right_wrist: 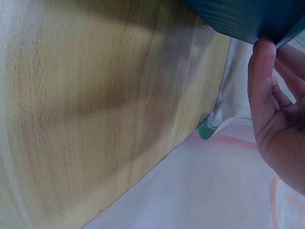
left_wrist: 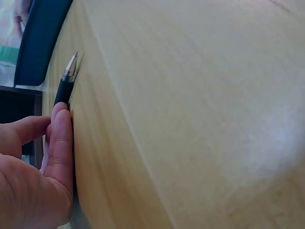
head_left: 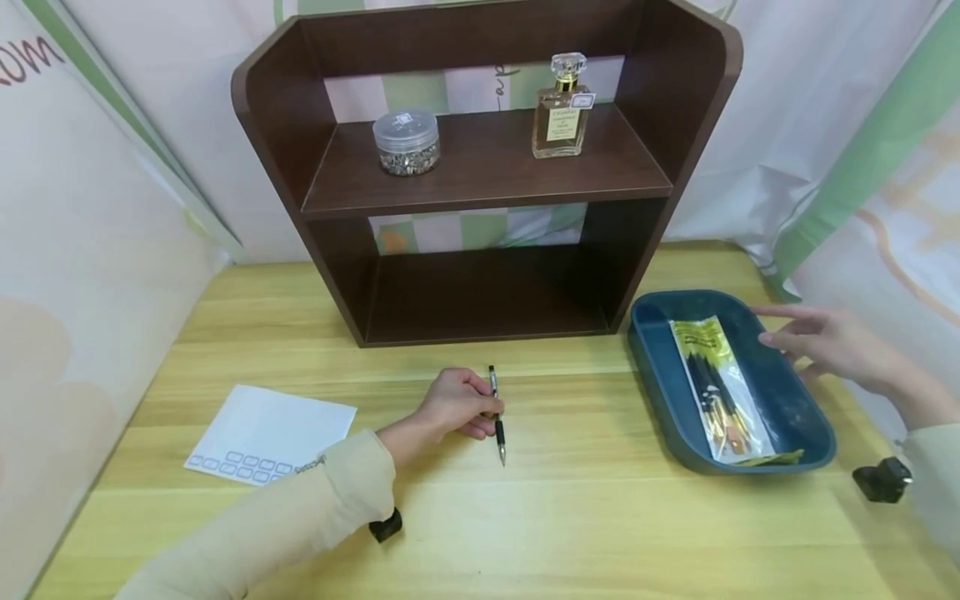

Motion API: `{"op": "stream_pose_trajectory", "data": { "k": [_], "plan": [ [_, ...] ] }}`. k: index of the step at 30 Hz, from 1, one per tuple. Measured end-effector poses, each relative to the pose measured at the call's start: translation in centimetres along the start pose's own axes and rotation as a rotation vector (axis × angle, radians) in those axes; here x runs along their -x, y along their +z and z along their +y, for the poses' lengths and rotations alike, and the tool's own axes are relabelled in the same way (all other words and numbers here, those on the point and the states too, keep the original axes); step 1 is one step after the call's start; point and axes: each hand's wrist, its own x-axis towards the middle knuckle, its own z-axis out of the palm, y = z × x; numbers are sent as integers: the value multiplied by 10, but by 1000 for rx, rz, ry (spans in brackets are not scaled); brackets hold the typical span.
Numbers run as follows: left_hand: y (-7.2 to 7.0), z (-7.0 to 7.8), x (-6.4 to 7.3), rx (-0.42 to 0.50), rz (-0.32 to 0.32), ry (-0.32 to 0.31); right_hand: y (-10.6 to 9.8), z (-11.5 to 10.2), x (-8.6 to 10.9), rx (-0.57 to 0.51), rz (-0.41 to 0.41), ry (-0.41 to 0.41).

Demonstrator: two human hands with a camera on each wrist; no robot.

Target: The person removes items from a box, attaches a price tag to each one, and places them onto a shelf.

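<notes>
My left hand (head_left: 461, 406) pinches a black-and-clear pen (head_left: 500, 433) between thumb and fingers, just at the table's middle. In the left wrist view the pen's silver tip (left_wrist: 71, 64) points away from the fingers, close to the wood. On the right, my right hand (head_left: 832, 346) holds the rim of a dark blue plastic bin (head_left: 798, 400), thumb at the rim and other fingers at its outer wall. The right wrist view shows a fingertip (right_wrist: 264, 50) against the bin's outside. Inside the bin lies a clear-and-yellow packet of paintbrushes (head_left: 723, 396).
A dark brown two-tier shelf (head_left: 487, 196) stands at the back. Its upper board carries a clear-lidded jar (head_left: 407, 143) of small metallic bits and a perfume bottle (head_left: 561, 117). A white card (head_left: 277, 429) with printed blue boxes lies left. White curtains (head_left: 90, 208) border the table.
</notes>
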Motion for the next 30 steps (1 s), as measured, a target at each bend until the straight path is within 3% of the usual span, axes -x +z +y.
{"op": "stream_pose_trajectory", "data": {
  "k": [7, 14, 19, 23, 27, 30],
  "plan": [
    [1, -1, 2, 21, 22, 12, -1, -4, -1, 25, -1, 1],
    [-5, -10, 2, 122, -3, 18, -5, -23, -9, 158, 65, -131],
    [-14, -13, 17, 158, -23, 49, 1, -77, -7, 284, 160, -230],
    [-28, -13, 38, 133, 9, 132, 22, -132, -5, 307, 227, -362],
    [-56, -14, 63, 84, 109, 234, 53, -183, -10, 242, 235, -536],
    [-84, -16, 82, 35, 221, 290, 75, -213, -12, 183, 160, -594]
  ]
}}
